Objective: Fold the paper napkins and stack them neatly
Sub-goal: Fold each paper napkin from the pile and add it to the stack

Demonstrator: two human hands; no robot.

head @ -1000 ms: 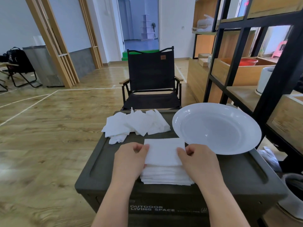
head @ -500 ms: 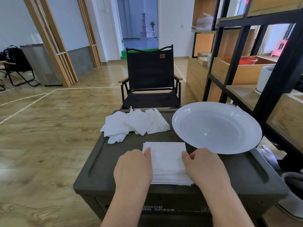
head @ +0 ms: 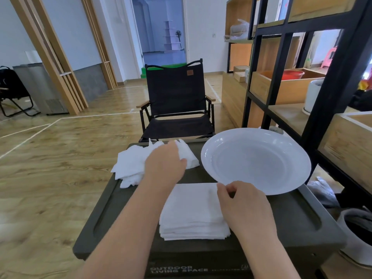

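A neat stack of folded white paper napkins [head: 191,210] lies near the front of the dark green box top [head: 291,218]. A loose pile of crumpled unfolded napkins [head: 130,164] sits at the back left. My left hand [head: 165,164] is stretched out over this pile, its fingers lying on the napkins and its thumb spread; its fingertips are partly hidden. My right hand [head: 243,206] rests on the stack's right edge with loosely curled fingers and holds nothing.
A large white plate [head: 255,160] sits at the back right of the box top, close to my right hand. A black folding chair [head: 177,101] stands behind the box. A black-framed wooden shelf [head: 332,77] rises on the right, with a white bin [head: 356,238] beside the box.
My left hand left the stack and moved forward and left onto the loose napkin pile. The folded napkin now lies on top of the stack. My right hand stayed at the stack's right edge.
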